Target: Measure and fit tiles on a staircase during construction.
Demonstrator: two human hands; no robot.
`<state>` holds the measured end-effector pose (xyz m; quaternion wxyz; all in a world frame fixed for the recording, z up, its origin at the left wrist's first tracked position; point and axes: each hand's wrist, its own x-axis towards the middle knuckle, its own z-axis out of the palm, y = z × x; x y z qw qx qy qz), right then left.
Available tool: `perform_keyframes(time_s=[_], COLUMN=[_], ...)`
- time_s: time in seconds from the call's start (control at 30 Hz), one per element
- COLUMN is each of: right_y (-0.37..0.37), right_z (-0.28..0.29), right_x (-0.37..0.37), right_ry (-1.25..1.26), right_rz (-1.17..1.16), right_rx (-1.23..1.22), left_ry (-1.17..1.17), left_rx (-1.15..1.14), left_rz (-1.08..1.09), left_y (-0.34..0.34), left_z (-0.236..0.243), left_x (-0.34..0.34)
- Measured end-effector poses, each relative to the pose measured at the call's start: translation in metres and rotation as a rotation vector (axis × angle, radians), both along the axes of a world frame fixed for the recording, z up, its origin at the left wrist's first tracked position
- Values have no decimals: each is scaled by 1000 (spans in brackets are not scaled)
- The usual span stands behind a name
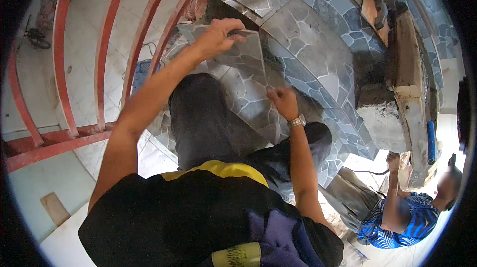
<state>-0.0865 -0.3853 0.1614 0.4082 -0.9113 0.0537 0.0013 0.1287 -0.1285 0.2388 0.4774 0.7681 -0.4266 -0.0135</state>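
Note:
My left hand [226,37] is closed over the upper edge of a grey tile [248,57] with a pale, stone-like pattern. The tile is tilted above the patterned floor, in front of my knees. Close to its lower right corner, my right hand [284,103], with a watch on the wrist, has its fingers pinched together. What they grip, if anything, is too small to make out. Grey crazy-paving tiles [313,43] with white joint lines lie beyond and to the right of my hands.
Red metal bars [102,53] stand close on my left. A rough concrete block [380,123] and a post [410,58] are on the right, with a blue pipe [431,143] beside them. Another person in a blue patterned shirt [397,222] works at lower right.

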Motion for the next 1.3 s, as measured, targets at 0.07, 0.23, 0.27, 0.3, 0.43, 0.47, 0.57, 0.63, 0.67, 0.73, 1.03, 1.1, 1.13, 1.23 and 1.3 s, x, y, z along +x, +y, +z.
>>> perform_keyframes(time_s=[0.07, 0.23, 0.27, 0.3, 0.43, 0.47, 0.57, 0.63, 0.67, 0.73, 1.03, 1.1, 1.13, 1.23, 1.3], right_y=[-9, -3, -1, 0, 9, 7, 17, 15, 12, 23, 48, 63, 67, 66, 61], right_z=[-16, -34, -36, -38, -33, -28, -31, -38, -41, -26, 23, 21, 22, 16, 17], right_x=[-15, -35, -33, -32, -25, -26, -19, -16, -15, -6, 129, 154, 164, 179, 180], right_ry=[63, 48, 19, -10, -32, -8, -7, -27, -51, -66, -432, -412, -391, -444, -337], right_rz=[-53, -147, -147, -141, -92, -97, -133, -196, -201, -182, -136, -62, -2, 29, 9], right_rx=[23, 118, 162, 206, 152, 92, 149, 255, 257, 263, -134, -229, -326, -396, -410], left_ry=[-105, -345, -385, -423, -543, -550, -566, -579, -629, -667, -754, -635, -639, -567, -515], left_rx=[110, 229, 250, 273, 342, 383, 405, 365, 444, 534, 267, 248, 246, 235, -10], left_rz=[-13, -57, -60, -58, -26, -74, -133, -174, -149, -103, 108, 189, 202, 271, 516], left_y=[-4, -22, -27, -29, -33, -38, -31, -35, -35, -24, -10, -1, 0, -5, -5], left_z=[-14, -38, -41, -44, -64, -63, -68, -63, -60, -70, -74, -83, -84, -85, -88], left_x=[5, 19, 21, 24, 36, 35, 42, 46, 51, 61, 80, 76, 74, 60, 57])
